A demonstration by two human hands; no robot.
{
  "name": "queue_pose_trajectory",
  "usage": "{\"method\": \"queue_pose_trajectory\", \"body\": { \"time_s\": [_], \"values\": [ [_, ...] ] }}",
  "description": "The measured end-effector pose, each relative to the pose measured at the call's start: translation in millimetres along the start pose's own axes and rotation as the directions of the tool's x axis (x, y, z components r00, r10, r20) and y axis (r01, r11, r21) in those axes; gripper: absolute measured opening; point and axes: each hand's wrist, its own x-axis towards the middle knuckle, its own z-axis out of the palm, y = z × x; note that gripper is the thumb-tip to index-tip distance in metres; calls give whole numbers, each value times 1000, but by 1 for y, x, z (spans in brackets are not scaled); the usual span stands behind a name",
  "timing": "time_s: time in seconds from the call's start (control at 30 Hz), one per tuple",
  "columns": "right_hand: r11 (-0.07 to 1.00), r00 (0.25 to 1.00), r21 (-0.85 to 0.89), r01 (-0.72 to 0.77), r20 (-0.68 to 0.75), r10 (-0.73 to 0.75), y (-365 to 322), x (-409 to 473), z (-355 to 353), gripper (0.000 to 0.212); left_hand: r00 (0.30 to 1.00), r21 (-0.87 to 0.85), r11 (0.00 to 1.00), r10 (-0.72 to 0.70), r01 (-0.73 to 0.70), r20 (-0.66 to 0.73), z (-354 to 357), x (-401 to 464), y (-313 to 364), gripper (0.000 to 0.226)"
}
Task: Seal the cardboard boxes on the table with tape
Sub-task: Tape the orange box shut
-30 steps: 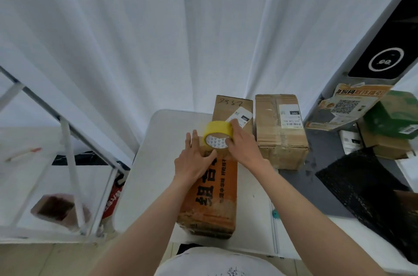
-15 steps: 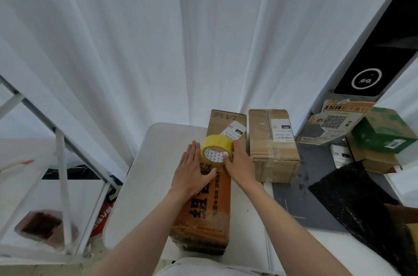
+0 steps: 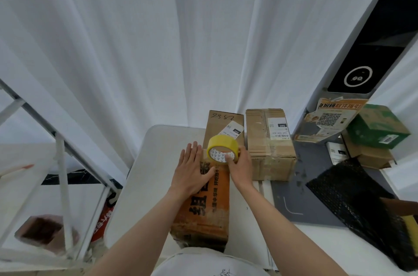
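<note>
A long cardboard box (image 3: 204, 205) with orange print lies lengthwise on the white table (image 3: 144, 176), running away from me. My left hand (image 3: 191, 170) lies flat on its top with fingers straight, pressing down. My right hand (image 3: 240, 166) grips a yellow tape roll (image 3: 222, 148) standing on the box top, just right of my left hand's fingertips. A second, plain cardboard box (image 3: 269, 142) with a white label sits right beside the long one.
White curtains hang behind the table. A white metal frame (image 3: 61, 162) stands to the left. On the right are a grey mat (image 3: 303, 203), black mesh packaging (image 3: 357, 203), a green box (image 3: 377, 126) on a brown one, and a QR-code sign (image 3: 328, 122).
The camera has tilted up, so everything sits lower in view. My hands keep about the same places on the box, the right one still holding the roll.
</note>
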Motion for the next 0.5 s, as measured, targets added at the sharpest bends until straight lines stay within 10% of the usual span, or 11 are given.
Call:
{"method": "queue_pose_trajectory", "body": {
  "time_s": [0.5],
  "values": [
    [998,998,-13,-57,24,57,5,3,1,26,998,11,998,-55,55,0,8,-1,23,114]
  ]
}}
